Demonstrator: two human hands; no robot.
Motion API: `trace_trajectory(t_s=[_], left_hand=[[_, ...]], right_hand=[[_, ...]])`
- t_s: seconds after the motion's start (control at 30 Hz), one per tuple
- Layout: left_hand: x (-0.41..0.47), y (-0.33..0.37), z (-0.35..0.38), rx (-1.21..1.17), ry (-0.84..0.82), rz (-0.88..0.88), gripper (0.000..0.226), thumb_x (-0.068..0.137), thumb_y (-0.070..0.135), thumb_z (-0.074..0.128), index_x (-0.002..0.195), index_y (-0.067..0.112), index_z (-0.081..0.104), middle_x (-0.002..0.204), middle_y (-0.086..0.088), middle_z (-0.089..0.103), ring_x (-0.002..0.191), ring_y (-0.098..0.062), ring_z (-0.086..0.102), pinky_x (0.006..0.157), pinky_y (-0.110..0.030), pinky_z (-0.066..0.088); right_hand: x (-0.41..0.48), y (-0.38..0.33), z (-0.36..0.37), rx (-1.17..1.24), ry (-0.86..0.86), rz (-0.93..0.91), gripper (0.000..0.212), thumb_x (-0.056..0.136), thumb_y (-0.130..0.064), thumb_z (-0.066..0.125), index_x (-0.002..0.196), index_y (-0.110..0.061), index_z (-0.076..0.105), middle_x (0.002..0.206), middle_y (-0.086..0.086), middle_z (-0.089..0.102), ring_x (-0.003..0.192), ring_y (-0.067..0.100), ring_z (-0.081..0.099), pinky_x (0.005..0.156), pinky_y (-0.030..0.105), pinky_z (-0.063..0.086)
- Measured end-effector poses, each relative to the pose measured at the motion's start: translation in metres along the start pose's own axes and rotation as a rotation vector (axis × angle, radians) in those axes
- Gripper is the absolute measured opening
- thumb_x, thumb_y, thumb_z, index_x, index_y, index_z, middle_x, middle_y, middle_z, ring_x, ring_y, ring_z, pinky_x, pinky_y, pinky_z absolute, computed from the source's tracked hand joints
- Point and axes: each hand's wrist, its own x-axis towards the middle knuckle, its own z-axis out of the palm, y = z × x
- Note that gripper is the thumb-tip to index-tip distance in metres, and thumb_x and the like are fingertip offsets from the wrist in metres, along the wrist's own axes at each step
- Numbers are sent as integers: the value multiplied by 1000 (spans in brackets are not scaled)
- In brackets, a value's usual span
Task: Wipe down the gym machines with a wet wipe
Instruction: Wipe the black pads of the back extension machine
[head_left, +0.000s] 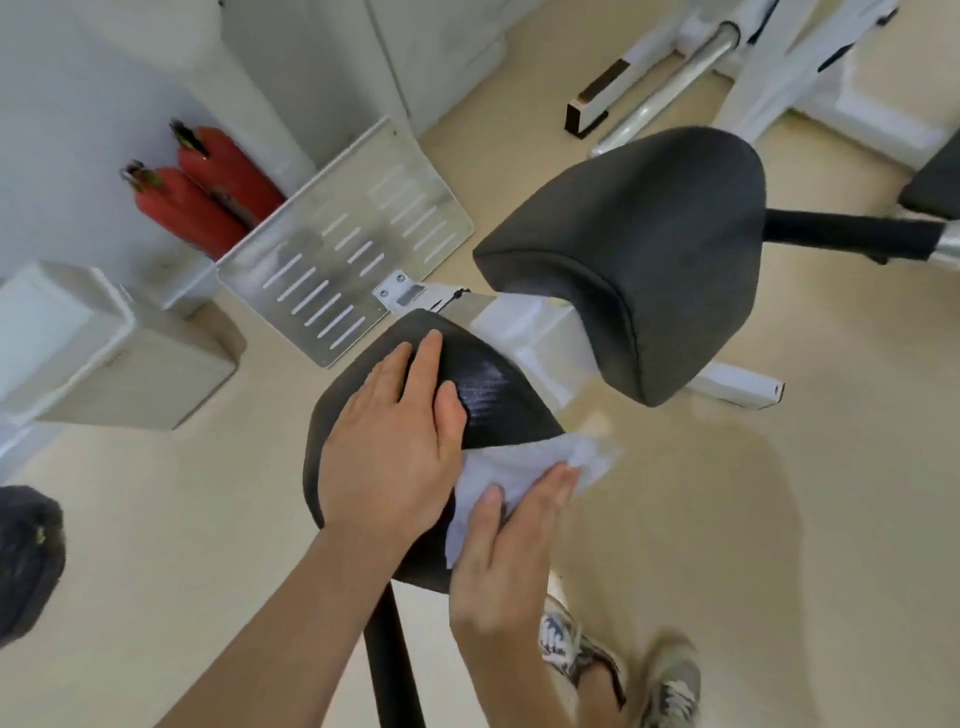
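Note:
A black padded machine pad (493, 384) sits low in the middle of the view, with a wet sheen on its upper part. My left hand (395, 447) lies flat on top of it, fingers together and pointing away from me. My right hand (509, 551) presses a white wet wipe (524, 467) against the pad's right edge, and the wipe's far corner hangs over the side. A second, larger black pad (639, 249) stands just beyond, on a black arm (852, 236).
A slotted metal footplate (343, 249) lies on the beige floor at the left, with two red fire extinguishers (202, 187) behind it. White machine frames (727, 67) fill the top right. A black post (389, 665) runs down from the near pad. My shoes (623, 670) are at the bottom right.

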Motion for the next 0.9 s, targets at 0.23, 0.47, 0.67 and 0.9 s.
trace_trajectory(t_s=[0.23,0.47,0.67,0.9], left_hand=[[0,1,5,-12,88,-12,53,98,43,16,148,35,30,149,10,40,133,-14,43,97,-36,42],[0,0,6,9,117,27,52,97,44,16,146,35,31,145,9,46,123,-20,51,89,-38,46],[1,-1,8,28,113,63,53,98,43,14,145,30,34,139,5,51,118,-21,53,82,-36,47],[3,-6,8,-15,63,65,58,95,44,10,147,29,32,143,1,48,125,-22,49,93,-41,46]], right_hand=[[18,4,18,-203,176,-335,67,102,-47,18,154,-6,8,162,12,2,150,23,5,120,38,14],[18,32,23,5,186,-15,80,94,-56,17,153,-6,-4,162,7,-11,148,10,-10,115,12,-6],[-18,47,40,145,220,95,82,95,-64,14,153,-11,-9,162,3,-14,148,9,-9,122,28,-1],[-33,29,56,-13,257,-104,75,99,-52,19,152,-1,4,161,14,-2,150,19,-4,121,44,12]])
